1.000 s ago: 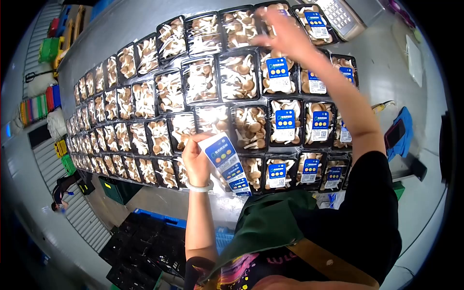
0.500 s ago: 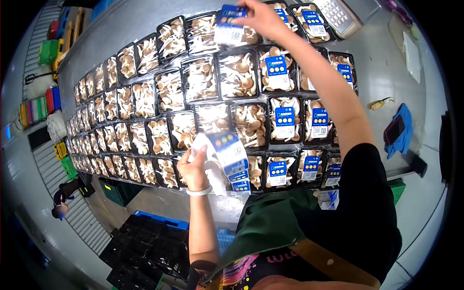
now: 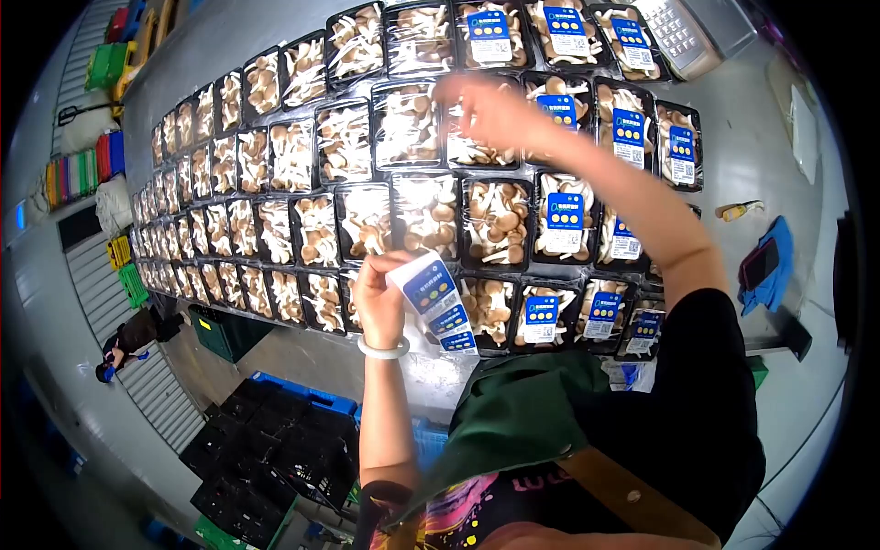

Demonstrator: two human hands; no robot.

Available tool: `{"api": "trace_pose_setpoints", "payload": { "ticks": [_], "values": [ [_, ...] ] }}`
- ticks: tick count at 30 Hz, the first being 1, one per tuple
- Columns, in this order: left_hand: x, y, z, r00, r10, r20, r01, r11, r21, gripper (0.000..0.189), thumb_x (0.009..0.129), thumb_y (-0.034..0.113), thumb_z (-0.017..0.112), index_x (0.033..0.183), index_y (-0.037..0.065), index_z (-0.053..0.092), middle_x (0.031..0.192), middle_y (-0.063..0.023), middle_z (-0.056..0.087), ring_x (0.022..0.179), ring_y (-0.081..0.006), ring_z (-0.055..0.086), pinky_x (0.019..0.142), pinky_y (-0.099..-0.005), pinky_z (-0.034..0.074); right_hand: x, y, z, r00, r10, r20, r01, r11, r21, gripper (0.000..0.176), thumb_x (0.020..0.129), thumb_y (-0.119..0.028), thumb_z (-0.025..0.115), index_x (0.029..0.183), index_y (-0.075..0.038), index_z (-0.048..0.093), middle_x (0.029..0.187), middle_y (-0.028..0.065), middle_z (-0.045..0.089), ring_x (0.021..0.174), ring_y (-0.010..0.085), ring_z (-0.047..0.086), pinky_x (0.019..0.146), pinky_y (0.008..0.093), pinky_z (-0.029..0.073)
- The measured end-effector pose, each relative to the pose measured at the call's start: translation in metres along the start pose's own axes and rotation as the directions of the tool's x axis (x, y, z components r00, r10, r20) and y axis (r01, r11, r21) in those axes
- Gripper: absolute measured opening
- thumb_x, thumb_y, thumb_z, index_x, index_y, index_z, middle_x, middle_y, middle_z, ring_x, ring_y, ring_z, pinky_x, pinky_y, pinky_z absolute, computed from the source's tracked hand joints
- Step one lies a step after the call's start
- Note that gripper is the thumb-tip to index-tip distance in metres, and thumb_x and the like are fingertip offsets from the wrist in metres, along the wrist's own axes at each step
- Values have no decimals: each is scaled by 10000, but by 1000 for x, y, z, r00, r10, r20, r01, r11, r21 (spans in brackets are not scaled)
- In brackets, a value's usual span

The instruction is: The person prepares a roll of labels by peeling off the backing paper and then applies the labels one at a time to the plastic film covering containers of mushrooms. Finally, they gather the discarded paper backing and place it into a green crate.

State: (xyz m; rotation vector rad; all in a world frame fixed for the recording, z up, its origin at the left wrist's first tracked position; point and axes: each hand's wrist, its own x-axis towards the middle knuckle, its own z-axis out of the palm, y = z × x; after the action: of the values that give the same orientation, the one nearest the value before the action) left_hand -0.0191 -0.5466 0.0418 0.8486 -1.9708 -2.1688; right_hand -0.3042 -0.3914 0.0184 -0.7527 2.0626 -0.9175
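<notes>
My left hand (image 3: 379, 298) is closed on a strip of blue-and-white printed labels (image 3: 431, 291), which hangs down over the front row of packs. My right hand (image 3: 500, 115), blurred by motion, is over the second row with its fingers apart and nothing visible in them. Below it lies a wrapped tray of brown-capped mushrooms (image 3: 483, 151) that the hand partly covers. In the top row, a mushroom tray (image 3: 495, 60) bears a blue label (image 3: 489, 32). More labelled trays (image 3: 564, 220) stand to the right; trays to the left show bare film.
Rows of mushroom packs (image 3: 293, 151) cover much of the metal table (image 3: 229, 41). A scale with a keypad (image 3: 678, 37) stands at the back right. A phone on a blue cloth (image 3: 765, 261) lies at right. Black crates (image 3: 247, 449) are stacked below, and a person (image 3: 133, 339) is far left.
The label my right hand held is now on a top-row tray. That hand has come down toward the second row. My left hand and its label strip have shifted slightly; the whole view has shifted.
</notes>
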Motion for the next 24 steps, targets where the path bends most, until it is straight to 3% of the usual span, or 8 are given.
{"api": "trace_pose_setpoints", "payload": {
  "ticks": [2, 4, 9, 10, 13, 19, 21, 24],
  "values": [
    [3, -1, 10, 1000, 18, -22, -18, 1000, -4, 161, 853, -107, 578, 960, 8, 547, 955, -89, 655, 809, -111, 601, 737, -224, 491, -49, -18, 48, 923, -159, 350, 123, 985, 123, 531, 824, -445, 733, 1206, -99, 607, 955, 119, 643, 822, 217, 633, 742, 339, 519],
    [1, 8, 21, 1000, -16, -22, 18, 997, 73, 154, 856, -90, 594, 969, 10, 564, 944, -60, 655, 813, -90, 602, 719, -209, 489, -79, -13, 91, 870, -444, 216, 417, 894, 162, 451, 854, -397, 704, 1171, -91, 610, 971, 135, 651, 862, 267, 651, 739, 383, 514],
    [-19, 9, 26, 982, -177, -62, 188, 936, 296, 201, 899, 7, 626, 718, 29, 543, 712, 38, 551, 658, -30, 457, 590, -185, 389, -94, -18, 81, 877, -480, 23, 460, 852, 251, 184, 877, -243, 674, 972, -86, 683, 821, 91, 679, 797, 251, 671, 706, 371, 508],
    [-23, -7, 13, 986, -129, -106, 164, 867, 471, 294, 889, 7, 630, 638, 44, 480, 656, 59, 467, 622, -32, 381, 557, -190, 339, -92, -17, 60, 895, -443, 49, 406, 856, 319, 164, 873, -220, 681, 949, -75, 684, 824, 89, 693, 758, 213, 674, 703, 330, 514],
    [-35, -26, -7, 959, 92, -269, -22, 967, 255, 212, 823, -58, 670, 649, -13, 558, 922, -104, 701, 745, -85, 572, 651, -226, 442, -50, 13, 15, 939, -37, -342, 195, 876, 441, 204, 851, -196, 719, 1002, -68, 670, 891, 51, 695, 821, 102, 642, 707, 266, 504],
    [-39, -7, -19, 978, -93, -188, 39, 961, -274, 177, 820, -110, 604, 921, 30, 565, 939, -57, 630, 875, -109, 581, 782, -223, 459, 15, 76, 22, 911, -151, -382, 35, 955, -294, 416, 745, -272, 792, 1038, -34, 617, 943, 163, 676, 951, 339, 655, 814, 444, 501],
    [-43, 3, -8, 965, -39, -258, 54, 997, 54, 338, 794, -107, 598, 1110, 5, 639, 904, -47, 606, 892, -122, 570, 835, -233, 448, 16, 68, 24, 939, -125, -321, -5, 927, -376, 476, 722, -300, 802, 1071, -46, 602, 993, 153, 671, 999, 331, 638, 840, 451, 492],
    [-45, -11, -20, 988, 98, -119, -56, 948, 313, 111, 811, -91, 593, 869, -45, 676, 1007, -55, 604, 931, -123, 566, 825, -243, 451, 3, 53, 26, 860, -301, -412, -90, 704, -704, 726, 703, -404, 806, 1266, -58, 506, 1054, 138, 638, 1021, 322, 612, 879, 424, 476]
  ]
}}
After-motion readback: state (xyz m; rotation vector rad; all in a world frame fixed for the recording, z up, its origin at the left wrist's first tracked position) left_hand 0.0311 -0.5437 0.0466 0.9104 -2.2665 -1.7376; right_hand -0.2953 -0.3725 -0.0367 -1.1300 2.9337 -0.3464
